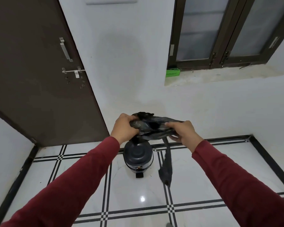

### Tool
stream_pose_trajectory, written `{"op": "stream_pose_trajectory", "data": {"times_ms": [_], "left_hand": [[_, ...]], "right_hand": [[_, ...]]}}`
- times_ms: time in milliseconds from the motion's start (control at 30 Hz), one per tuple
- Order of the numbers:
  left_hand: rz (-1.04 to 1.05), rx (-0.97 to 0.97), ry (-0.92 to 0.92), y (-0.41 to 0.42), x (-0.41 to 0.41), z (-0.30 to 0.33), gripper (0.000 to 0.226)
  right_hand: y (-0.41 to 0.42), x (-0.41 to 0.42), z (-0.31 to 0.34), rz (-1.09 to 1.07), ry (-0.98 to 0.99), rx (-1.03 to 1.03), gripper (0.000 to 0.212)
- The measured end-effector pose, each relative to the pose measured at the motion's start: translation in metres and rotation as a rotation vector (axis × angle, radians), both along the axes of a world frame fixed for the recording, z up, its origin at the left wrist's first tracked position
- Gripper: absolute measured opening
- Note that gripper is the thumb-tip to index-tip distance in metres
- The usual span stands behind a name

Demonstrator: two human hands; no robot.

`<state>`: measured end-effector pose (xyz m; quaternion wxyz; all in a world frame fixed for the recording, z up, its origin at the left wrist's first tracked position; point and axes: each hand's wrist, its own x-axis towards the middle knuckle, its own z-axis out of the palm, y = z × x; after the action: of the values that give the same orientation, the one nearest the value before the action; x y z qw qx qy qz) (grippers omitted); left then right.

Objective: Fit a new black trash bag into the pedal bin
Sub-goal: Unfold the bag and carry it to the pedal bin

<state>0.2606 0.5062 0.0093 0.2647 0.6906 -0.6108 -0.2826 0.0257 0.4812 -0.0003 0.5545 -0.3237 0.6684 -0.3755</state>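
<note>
— On the tiled floor (82,182), beside the brown door (31,71), what is seen?
— A dark pedal bin (138,158) is seen, its lid closed.
— And above it?
— A crumpled black trash bag (154,126) is held over the bin; one strip is left hanging.
— By what?
— It is clenched in the fingers of the left hand (124,128) and the right hand (184,132).

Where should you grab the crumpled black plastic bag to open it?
Probably at its top edge, one hand each side, as the left hand and right hand do: the crumpled black plastic bag bunches there while its tail hangs down.
</note>
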Motion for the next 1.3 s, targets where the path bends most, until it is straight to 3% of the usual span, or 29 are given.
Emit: {"op": "stream_pose_trajectory", "data": {"times_ms": [67, 167, 233, 267, 367, 433, 500, 567, 667, 733, 767, 833, 900, 967, 1033, 1067, 1133, 1200, 1300], "left_hand": [[0.062, -0.054, -0.120, 0.000, 0.002, 0.000, 0.048], [0.137, 0.097, -0.260, -0.004, 0.012, -0.004, 0.075], [0.200, 0.237, -0.185, -0.004, 0.014, -0.006, 0.090], [0.246, 0.280, -0.026, -0.004, 0.015, -0.006, 0.081], [0.348, 0.432, 0.760, -0.006, 0.017, -0.002, 0.025], [0.462, 0.416, 0.933, -0.009, 0.023, -0.008, 0.015], [0.623, 0.278, 0.828, -0.012, 0.030, -0.018, 0.021], [0.628, 0.117, 0.501, -0.010, 0.037, -0.028, 0.030], [0.261, -0.050, -0.264, 0.004, 0.045, -0.039, 0.052], [-0.005, -0.102, -0.588, 0.008, 0.045, -0.043, 0.082], [-0.088, -0.057, -0.615, 0.007, 0.046, -0.047, 0.092], [-0.128, 0.094, -0.466, 0.004, 0.044, -0.046, 0.083], [-0.009, 0.164, -0.226, 0.002, 0.042, -0.040, 0.060], [0.130, 0.184, 0.022, 0.002, 0.039, -0.029, 0.053], [0.135, 0.249, 0.300, 0.001, 0.039, -0.019, 0.049], [0.097, 0.294, 0.350, 0.002, 0.039, -0.013, 0.047], [0.011, 0.358, 0.289, 0.002, 0.041, -0.010, 0.045], [-0.045, 0.359, 0.107, -0.002, 0.043, -0.011, 0.046], [-0.032, 0.375, -0.264, -0.010, 0.041, -0.013, 0.091]], "right_hand": [[-0.007, -0.003, -0.008, -0.008, 0.260, -0.100, 0.024], [-0.014, -0.015, -0.013, 0.284, 0.773, -0.149, 0.048], [-0.018, -0.023, -0.013, 0.414, 0.846, -0.130, 0.055], [-0.019, -0.025, -0.010, 0.464, 0.858, -0.106, 0.054], [-0.021, -0.030, -0.007, 0.563, 0.940, -0.006, 0.049], [-0.023, -0.037, -0.006, 0.532, 0.983, 0.027, 0.048], [-0.026, -0.045, -0.004, 0.430, 0.936, 0.045, 0.037], [-0.029, -0.053, -0.003, 0.242, 0.750, 0.021, 0.015], [-0.033, -0.058, -0.003, -0.026, 0.220, 0.085, 0.023], [-0.037, -0.055, -0.004, -0.115, -0.042, 0.099, 0.048], [-0.039, -0.052, -0.004, -0.162, -0.136, 0.075, 0.058], [-0.041, -0.046, 0.001, -0.195, -0.222, 0.034, 0.061], [-0.044, -0.044, 0.004, -0.099, -0.098, -0.009, 0.050], [-0.051, -0.050, -0.002, 0.018, 0.153, -0.058, 0.036], [-0.059, -0.060, -0.008, 0.102, 0.398, -0.052, 0.030], [-0.056, -0.061, -0.004, 0.154, 0.518, -0.056, 0.029], [-0.045, -0.053, 0.015, 0.284, 0.708, -0.084, 0.026], [-0.045, -0.046, 0.021, 0.433, 0.836, -0.051, 0.045], [-0.051, -0.032, 0.027, 0.647, 1.002, -0.036, 0.083]]}}
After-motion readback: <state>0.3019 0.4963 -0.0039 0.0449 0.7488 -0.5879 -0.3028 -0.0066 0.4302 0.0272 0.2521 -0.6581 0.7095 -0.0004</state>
